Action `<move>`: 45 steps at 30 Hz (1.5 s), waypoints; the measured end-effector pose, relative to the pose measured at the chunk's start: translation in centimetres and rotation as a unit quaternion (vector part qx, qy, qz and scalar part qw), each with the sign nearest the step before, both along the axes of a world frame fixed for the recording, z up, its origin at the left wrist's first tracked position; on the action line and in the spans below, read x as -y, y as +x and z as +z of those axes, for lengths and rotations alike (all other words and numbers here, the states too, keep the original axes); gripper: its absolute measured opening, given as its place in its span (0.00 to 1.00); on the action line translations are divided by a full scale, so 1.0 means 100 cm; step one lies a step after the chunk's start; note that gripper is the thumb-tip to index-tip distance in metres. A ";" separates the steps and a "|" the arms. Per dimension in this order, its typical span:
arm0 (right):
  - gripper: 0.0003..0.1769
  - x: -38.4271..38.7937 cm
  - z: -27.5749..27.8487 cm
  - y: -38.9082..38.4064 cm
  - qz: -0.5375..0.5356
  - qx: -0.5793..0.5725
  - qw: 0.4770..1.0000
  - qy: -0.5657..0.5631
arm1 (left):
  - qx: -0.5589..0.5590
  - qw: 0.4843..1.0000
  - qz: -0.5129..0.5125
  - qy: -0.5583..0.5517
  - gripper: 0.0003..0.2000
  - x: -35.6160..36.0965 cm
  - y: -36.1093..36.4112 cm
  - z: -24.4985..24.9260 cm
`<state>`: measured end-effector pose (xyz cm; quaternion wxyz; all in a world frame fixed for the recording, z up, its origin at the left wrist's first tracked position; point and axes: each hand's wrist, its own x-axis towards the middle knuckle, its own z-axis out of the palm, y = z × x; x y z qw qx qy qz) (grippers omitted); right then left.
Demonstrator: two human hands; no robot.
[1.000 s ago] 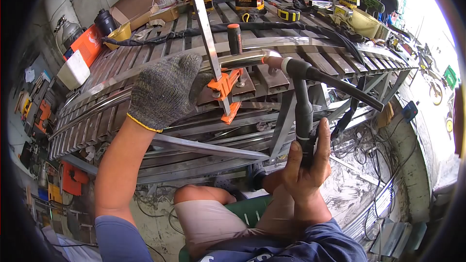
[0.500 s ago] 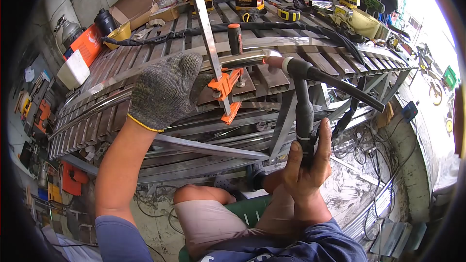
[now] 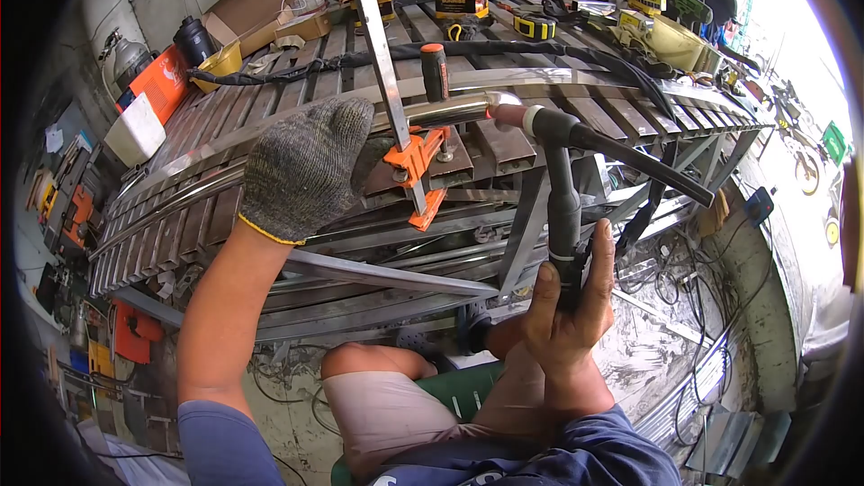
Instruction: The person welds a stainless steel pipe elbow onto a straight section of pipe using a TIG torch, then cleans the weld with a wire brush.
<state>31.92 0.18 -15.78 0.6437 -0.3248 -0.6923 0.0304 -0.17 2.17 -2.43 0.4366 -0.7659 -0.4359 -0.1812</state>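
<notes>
My left hand point(image 3: 308, 171), in a dark knit glove with a yellow cuff edge, closes around a shiny metal tube point(image 3: 445, 111) that lies along the front of the slatted bench. My bare right hand point(image 3: 573, 319) grips the black handle of a TIG welding torch point(image 3: 563, 193), with the thumb and one finger stretched up along it. The torch's pinkish nozzle point(image 3: 511, 115) is at the tube's right end, where a small reddish glow shows. Between my hands stands an orange bar clamp point(image 3: 412, 160) with a long steel bar. Its orange-and-black handle point(image 3: 435, 72) rises behind the tube.
A black sleeved cable point(image 3: 360, 60) crosses the slatted bench point(image 3: 504, 142). Farther back are a tape measure point(image 3: 535, 29), a yellow-and-black tin point(image 3: 462, 3) and a cardboard box point(image 3: 252, 9). Steel bars point(image 3: 387, 279) lie below the bench top, and cables trail over the floor at right.
</notes>
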 end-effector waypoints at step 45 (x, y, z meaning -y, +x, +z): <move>0.43 -0.019 -0.008 0.023 -0.036 -0.070 0.997 0.011 | 0.215 0.923 -0.027 -0.317 0.12 0.004 0.002 0.043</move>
